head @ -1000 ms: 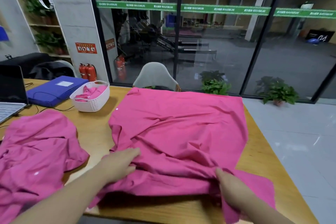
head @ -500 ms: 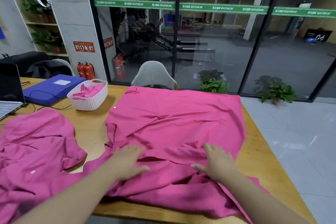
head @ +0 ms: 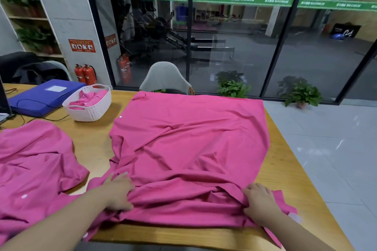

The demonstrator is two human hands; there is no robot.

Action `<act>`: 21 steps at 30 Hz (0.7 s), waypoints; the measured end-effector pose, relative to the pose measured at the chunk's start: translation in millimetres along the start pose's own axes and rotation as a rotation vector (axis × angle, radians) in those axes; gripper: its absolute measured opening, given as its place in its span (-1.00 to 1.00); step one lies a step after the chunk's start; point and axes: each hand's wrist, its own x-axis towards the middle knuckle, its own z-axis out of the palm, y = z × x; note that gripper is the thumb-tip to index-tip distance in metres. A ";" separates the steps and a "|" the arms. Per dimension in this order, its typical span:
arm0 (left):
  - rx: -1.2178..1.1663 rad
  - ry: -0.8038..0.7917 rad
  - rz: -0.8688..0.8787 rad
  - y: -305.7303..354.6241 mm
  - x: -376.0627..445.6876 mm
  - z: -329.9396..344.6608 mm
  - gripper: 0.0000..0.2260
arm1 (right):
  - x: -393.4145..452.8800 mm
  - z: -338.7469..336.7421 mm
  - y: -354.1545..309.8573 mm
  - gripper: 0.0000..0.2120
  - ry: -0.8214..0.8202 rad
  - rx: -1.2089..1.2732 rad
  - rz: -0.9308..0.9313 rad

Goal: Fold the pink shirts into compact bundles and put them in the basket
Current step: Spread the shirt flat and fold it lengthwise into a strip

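A large pink shirt [head: 189, 144] lies spread over the middle of the wooden table [head: 285, 173], wrinkled, with its near edge folded up in a thick band. My left hand [head: 118, 191] lies on the left end of that band, and the cloth bunches at its thumb. At the band's right end my right hand [head: 259, 201] grips the cloth with curled fingers. A second pink shirt [head: 34, 165] lies crumpled at the left. The white basket [head: 89, 110] stands at the back left with folded pink cloth inside.
A blue folder [head: 40, 96] lies behind the basket, with a laptop corner and cables at the far left edge. A grey chair [head: 165, 77] stands behind the table. Floor and potted plants are to the right, past the table's edge.
Both hands have moved apart and toward me, from lying flat on the middle of the shirt to its bunched near band. The fold there is stretched wider.
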 end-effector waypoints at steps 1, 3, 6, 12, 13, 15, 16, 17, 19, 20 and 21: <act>-0.051 0.058 0.029 0.1 0.4 -1.0 -0.71 | 1.2 1.0 0.8 -0.60 0.002 0.090 -0.038; -0.316 0.211 0.049 1.6 2.3 -1.2 -0.57 | -0.1 -0.5 0.7 -0.69 -0.014 0.331 -0.065; -0.590 0.353 0.067 5.1 4.3 -4.5 -0.32 | -4.5 -12.8 2.9 -0.74 0.020 0.462 -0.019; -0.038 -0.078 -0.017 9.8 -6.0 -12.7 0.00 | -7.5 -33.8 17.3 -0.47 -0.080 0.258 -0.049; 0.066 -0.103 -0.031 8.9 -7.5 -11.0 -0.15 | -8.0 -32.8 20.3 -0.50 -0.130 0.188 -0.055; 0.207 -0.061 0.030 6.4 -6.2 -4.6 -0.32 | -10.8 -30.4 23.3 -0.63 -0.220 0.058 -0.033; 0.264 -0.020 0.084 5.3 -5.4 -1.8 -0.33 | -12.1 -28.8 25.0 -0.67 -0.226 -0.005 -0.018; 0.253 0.036 0.140 4.2 -3.5 1.4 -0.39 | -12.7 -27.4 28.8 -0.72 -0.187 -0.040 -0.008; 0.056 0.191 0.207 3.3 -4.4 5.3 -0.61 | -14.2 -27.7 40.4 -0.89 -0.012 -0.098 -0.006; -0.090 0.234 0.199 4.2 -5.1 4.9 -0.66 | -14.5 -28.3 47.1 -0.88 0.067 -0.086 0.014; -0.204 0.260 0.183 5.1 -7.1 3.2 -0.63 | -14.3 -28.7 53.0 -0.84 0.127 -0.043 0.020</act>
